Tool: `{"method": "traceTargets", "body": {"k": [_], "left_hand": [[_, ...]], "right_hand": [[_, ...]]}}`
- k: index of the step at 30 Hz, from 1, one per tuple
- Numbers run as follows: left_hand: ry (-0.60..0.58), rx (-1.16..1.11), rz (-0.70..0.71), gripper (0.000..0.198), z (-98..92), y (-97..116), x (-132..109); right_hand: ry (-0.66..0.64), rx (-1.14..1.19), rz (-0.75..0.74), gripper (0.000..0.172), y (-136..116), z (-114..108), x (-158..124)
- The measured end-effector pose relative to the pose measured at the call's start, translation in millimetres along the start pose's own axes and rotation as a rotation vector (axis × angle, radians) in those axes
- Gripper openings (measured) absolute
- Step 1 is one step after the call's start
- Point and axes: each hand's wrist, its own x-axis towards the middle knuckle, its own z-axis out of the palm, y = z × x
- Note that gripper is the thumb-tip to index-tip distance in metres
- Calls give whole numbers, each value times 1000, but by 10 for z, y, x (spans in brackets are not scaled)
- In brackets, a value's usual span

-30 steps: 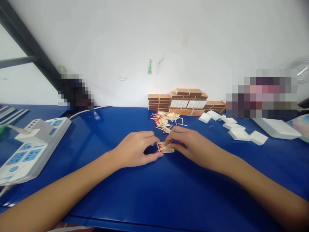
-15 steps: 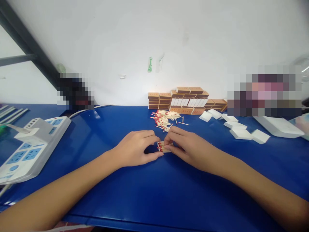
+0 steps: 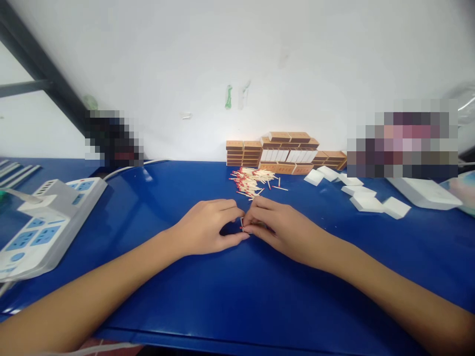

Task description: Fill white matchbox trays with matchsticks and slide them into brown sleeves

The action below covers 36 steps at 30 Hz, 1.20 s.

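Observation:
My left hand (image 3: 212, 225) rests on the blue table, with thumb and fingers closed on the left end of a small white matchbox tray (image 3: 242, 223). Over that tray bends my right hand (image 3: 284, 227), its fingertips pinched together inside it. The right hand hides most of the tray, and whatever lies between its fingertips cannot be made out. A red match head shows at the tray's left end. Just beyond both hands lies a loose pile of red-tipped matches (image 3: 250, 181).
Stacked matchboxes (image 3: 289, 155) line the wall behind the pile. Several white trays (image 3: 367, 201) lie at the right near a larger white box (image 3: 426, 193). On the left, a power strip (image 3: 48, 227) with a plugged-in adapter sits on the blue table (image 3: 237, 296).
My right hand has shifted left along the tray, toward its left end, and now covers the matches seen in it before. My left hand keeps its hold.

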Motion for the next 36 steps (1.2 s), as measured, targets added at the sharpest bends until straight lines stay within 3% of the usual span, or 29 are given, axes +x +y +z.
{"method": "traceTargets", "body": {"k": [9,12,15,18,21,25,30,36], "left_hand": [[28,-32,-2,26,-18,8,10],[70,-40,10,26,-21,30,1],[138,-65,30,29,-26,47,-3],[100,-56,18,30,-23,33,-1],[19,-36,-10,31,-13,-2,0],[7,-18,-15,33,-7,-16,-1],[11,-19,-8,32,-13,-3,-2],[26,-29,-10,31,-8,-13,-4]], "right_hand": [[24,-33,36,14,-3,-158,-15],[164,-108,74,15,220,-286,-15],[304,-243,256,15,574,-422,-18],[233,-238,396,19,870,-485,-17],[113,-155,469,22,993,-487,-20],[49,-215,348,21,1057,-514,-57],[79,-300,154,20,1231,-547,-58],[100,-290,112,25,1310,-480,26]]}}
